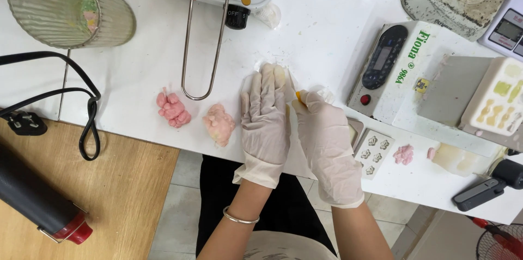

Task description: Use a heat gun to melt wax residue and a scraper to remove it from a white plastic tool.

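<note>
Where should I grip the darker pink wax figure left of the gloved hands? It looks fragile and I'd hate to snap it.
Pinch the darker pink figure across its broad lumpy middle, coming from above. It lies flat on the white table; the thin nub at its top end looks likeliest to break.

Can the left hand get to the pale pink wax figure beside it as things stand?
Probably yes. The left hand lies flat on the white table, and the pale pink wax figure sits just to its left with bare table between them; only the wire handle lies nearby, farther back.
</note>
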